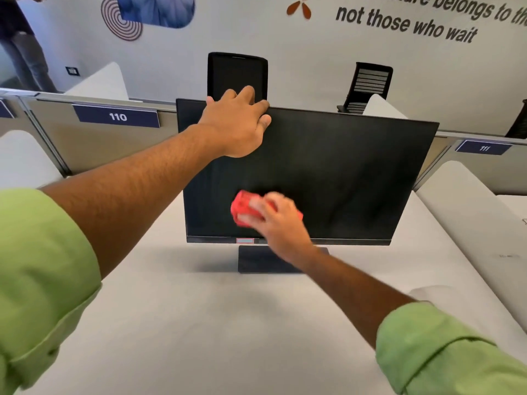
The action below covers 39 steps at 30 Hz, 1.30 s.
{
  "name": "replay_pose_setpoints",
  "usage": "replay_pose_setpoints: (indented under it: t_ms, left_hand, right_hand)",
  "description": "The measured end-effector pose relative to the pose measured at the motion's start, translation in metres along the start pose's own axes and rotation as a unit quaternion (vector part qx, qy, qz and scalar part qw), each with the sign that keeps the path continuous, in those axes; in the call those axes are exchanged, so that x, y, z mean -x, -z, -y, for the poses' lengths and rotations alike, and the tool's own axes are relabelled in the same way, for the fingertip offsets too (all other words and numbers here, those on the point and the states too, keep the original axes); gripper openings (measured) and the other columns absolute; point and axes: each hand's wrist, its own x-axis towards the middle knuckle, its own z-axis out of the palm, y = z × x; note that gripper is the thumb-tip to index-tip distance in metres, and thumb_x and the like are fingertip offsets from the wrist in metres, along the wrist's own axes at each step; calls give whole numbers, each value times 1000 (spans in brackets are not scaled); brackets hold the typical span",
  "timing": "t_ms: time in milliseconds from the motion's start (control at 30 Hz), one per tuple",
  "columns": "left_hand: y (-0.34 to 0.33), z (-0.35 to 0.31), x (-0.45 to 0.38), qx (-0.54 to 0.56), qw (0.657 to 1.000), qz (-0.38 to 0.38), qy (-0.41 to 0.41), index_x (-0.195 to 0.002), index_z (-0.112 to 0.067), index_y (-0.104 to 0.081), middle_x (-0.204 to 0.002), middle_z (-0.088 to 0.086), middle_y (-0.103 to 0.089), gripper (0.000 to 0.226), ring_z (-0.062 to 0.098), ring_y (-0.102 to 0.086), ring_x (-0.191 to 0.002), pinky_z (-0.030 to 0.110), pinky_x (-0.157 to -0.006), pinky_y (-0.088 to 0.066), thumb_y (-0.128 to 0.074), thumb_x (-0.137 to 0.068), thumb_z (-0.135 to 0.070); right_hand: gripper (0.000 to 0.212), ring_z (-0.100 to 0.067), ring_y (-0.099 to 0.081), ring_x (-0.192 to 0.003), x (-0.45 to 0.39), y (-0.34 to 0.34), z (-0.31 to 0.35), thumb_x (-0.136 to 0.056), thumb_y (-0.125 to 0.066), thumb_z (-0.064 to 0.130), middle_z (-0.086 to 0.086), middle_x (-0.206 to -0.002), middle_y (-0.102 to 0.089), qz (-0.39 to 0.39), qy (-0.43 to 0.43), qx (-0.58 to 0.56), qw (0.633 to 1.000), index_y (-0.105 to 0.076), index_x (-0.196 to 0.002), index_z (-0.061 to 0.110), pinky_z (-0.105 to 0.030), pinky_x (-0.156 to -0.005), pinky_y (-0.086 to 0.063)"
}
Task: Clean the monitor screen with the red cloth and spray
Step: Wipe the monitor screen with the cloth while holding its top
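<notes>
A black monitor (342, 172) with a dark screen stands on its flat base (256, 262) on a white desk. My left hand (238, 124) grips the monitor's top edge near the left corner, fingers curled over the back. My right hand (273, 220) presses a bunched red cloth (242, 208) flat against the lower left part of the screen; hand and cloth are motion-blurred. No spray bottle is in view.
The white desk (199, 323) stretches toward me. Grey partitions with signs 110 (117, 116) and 111 (483, 148) run behind the monitor. Two black chairs (368, 86) stand beyond them. A person stands at the far left (20, 47).
</notes>
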Motion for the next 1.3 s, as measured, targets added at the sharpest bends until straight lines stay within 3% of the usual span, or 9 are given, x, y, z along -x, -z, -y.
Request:
replay_pose_setpoints:
  t_ms: [133, 233, 367, 500, 767, 1000, 1133, 1200, 1300]
  left_hand:
    - [10, 5, 6, 9, 1000, 10, -16, -153, -30, -33, -149, 2, -39, 55, 31, -42, -133, 60, -104, -39, -19, -104, -51]
    - [15, 25, 12, 59, 997, 47, -11, -158, -26, -25, -160, 0, -31, 56, 30, -35, -143, 55, -114, -32, -22, -106, -45]
    - [9, 61, 29, 49, 998, 5, 25, -157, -19, -27, -159, 9, -34, 53, 31, -29, -147, 54, -119, -25, -29, -107, -37]
    - [6, 71, 34, 114, 993, -13, 20, -153, -16, -36, -154, 9, -40, 48, 29, -39, -140, 44, -116, -32, -32, -107, -31]
    - [14, 71, 25, 120, 992, -3, 31, -150, -19, -43, -153, 8, -44, 47, 30, -42, -138, 43, -111, -33, -31, -108, -33]
    - [27, 78, 28, 106, 992, 33, 60, -147, -31, -47, -152, 4, -48, 61, 30, -43, -138, 43, -110, -36, -39, -89, -15]
    - [36, 72, 33, 76, 995, 21, 67, -145, -35, -49, -149, 5, -51, 64, 32, -47, -133, 44, -102, -42, -39, -85, -16]
    - [35, 71, 33, 86, 993, 25, 77, -146, -34, -49, -150, 5, -50, 62, 31, -45, -135, 44, -105, -41, -38, -87, -17]
    - [35, 65, 28, 95, 991, 29, 85, -145, -33, -50, -152, 4, -49, 57, 31, -44, -137, 44, -108, -38, -34, -91, -24]
  right_hand:
    - [69, -34, -51, -124, 44, -15, 31, -85, -81, 12, -5, -145, -51, 114, 12, -25, 993, -55, -147, 29, -50, -98, -53]
    - [76, -35, -51, -126, 37, -11, 32, -82, -86, 15, -6, -148, -48, 147, 7, -24, 989, -52, -149, 28, -52, -98, -54]
    - [74, -35, -49, -131, 38, -6, 27, -85, -84, 17, -6, -152, -45, 157, 19, -17, 987, -50, -150, 30, -52, -101, -54]
    - [58, -39, -54, -122, -6, 13, 14, -92, -51, 5, -5, -146, -51, 76, 9, -3, 997, -56, -141, 34, -50, -85, -50]
    - [56, -34, -38, -125, -164, 69, -60, -86, -57, 9, -1, -146, -43, -84, -126, 35, 988, -57, -134, 39, -44, -86, -46]
    - [48, -41, -56, -114, -56, -3, 35, -95, -53, 7, 0, -140, -53, -4, 18, -10, 1000, -65, -134, 33, -50, -87, -48]
    - [56, -36, -53, -118, -8, -17, 69, -96, -51, 5, 2, -143, -50, 151, 106, -28, 982, -57, -143, 35, -51, -87, -51]
    - [58, -37, -54, -116, -24, -9, 60, -97, -31, 9, 0, -143, -55, 154, 122, -22, 980, -61, -139, 35, -51, -83, -50]
    - [57, -39, -53, -119, -70, 12, 38, -96, -36, 10, -3, -147, -53, 107, 102, 18, 989, -59, -141, 36, -50, -84, -46]
